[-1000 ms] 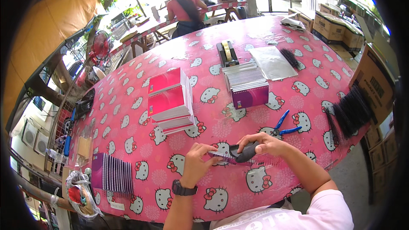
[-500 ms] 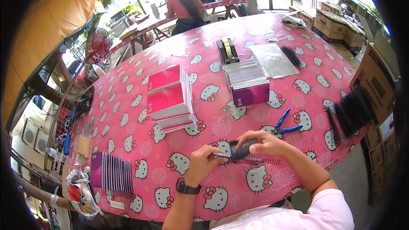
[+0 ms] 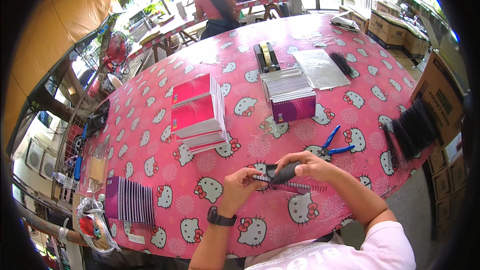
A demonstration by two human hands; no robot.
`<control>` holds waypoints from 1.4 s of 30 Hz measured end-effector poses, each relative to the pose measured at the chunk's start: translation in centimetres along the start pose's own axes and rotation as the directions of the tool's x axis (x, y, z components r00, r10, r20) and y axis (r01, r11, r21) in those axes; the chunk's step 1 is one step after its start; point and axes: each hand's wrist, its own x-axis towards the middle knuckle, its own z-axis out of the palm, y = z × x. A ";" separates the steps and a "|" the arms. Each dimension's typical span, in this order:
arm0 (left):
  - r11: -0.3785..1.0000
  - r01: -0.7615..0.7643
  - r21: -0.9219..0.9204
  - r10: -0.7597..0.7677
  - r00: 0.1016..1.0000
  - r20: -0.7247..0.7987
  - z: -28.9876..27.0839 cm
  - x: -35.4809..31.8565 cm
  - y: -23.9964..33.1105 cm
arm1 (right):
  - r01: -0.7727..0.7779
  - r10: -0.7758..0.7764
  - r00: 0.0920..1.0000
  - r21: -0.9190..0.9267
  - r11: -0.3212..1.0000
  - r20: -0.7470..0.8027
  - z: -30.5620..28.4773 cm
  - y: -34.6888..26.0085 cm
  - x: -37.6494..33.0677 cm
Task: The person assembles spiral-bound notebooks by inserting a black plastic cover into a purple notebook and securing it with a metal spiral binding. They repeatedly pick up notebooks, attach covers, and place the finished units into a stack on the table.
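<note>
While left hand [image 3: 239, 186] is pinching slim purple spiral-bound notebook [image 3: 286, 187] at lower centre, right hand [image 3: 311, 166], fingers bent, is gripping rounded dark-grey tool [image 3: 286, 172]; thin helical coil [image 3: 320, 188] is protruding rightward.

Worktop [image 3: 200, 166]: wide, glossy pink cover printed with white cat faces and pale flowers. Beyond left grip [image 3: 237, 186], slightly leftward: stacked red-covered notebooks [image 3: 194, 110]. Well left of it: overlapping purple notebooks [image 3: 114, 199], with a white slip [image 3: 136, 238] at their near side. Straight beyond right grip [image 3: 306, 166]: row of notebooks, purple cover [image 3: 295, 110] foremost; tape dispenser [image 3: 266, 56] behind; translucent plastic sheets [image 3: 322, 72] to its right. Just beyond right grip, rightward: blue-handled pliers [image 3: 341, 149], handles spread. Well right: heaped black coils [image 3: 414, 129]
</note>
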 end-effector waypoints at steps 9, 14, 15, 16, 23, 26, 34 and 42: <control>0.945 0.152 -0.290 -0.147 0.988 0.040 -1.0 0.5 0.3 | 0.014 -0.425 0.886 -0.907 0.421 -0.184 -2.0 0.0 0.1; 0.990 0.065 -0.122 -0.066 0.998 -0.003 -0.3 0.1 3.9 | 0.318 -0.494 0.860 -0.628 0.711 -0.125 2.8 -4.9 -0.5; 0.992 0.032 -0.120 -0.035 0.999 -0.018 0.0 -0.1 4.6 | 0.316 -0.502 0.852 -0.622 0.716 -0.145 3.5 -4.9 -0.4; 0.993 0.029 -0.115 -0.034 0.998 -0.045 0.1 -0.2 5.0 | 0.317 -0.510 0.845 -0.615 0.722 -0.164 4.1 -4.9 -0.3; 0.996 0.060 -0.063 -0.067 0.991 -0.118 0.3 -0.6 5.5 | 0.370 -0.615 0.757 -0.632 0.681 -0.219 5.1 -4.6 0.2; 0.996 0.042 -0.083 -0.052 0.992 -0.118 0.6 -0.8 5.6 | 0.352 -0.536 0.802 -0.515 0.782 -0.266 5.3 -3.6 0.1; 0.993 0.053 -0.108 -0.071 0.984 -0.163 1.0 -1.7 4.9 | 0.330 -0.464 0.847 -0.429 0.841 -0.259 5.4 -3.3 0.0; 0.989 -0.062 -0.136 0.040 0.986 -0.160 1.1 -2.8 4.3 | 0.238 -0.337 0.927 -0.438 0.867 -0.164 5.5 -4.9 -0.4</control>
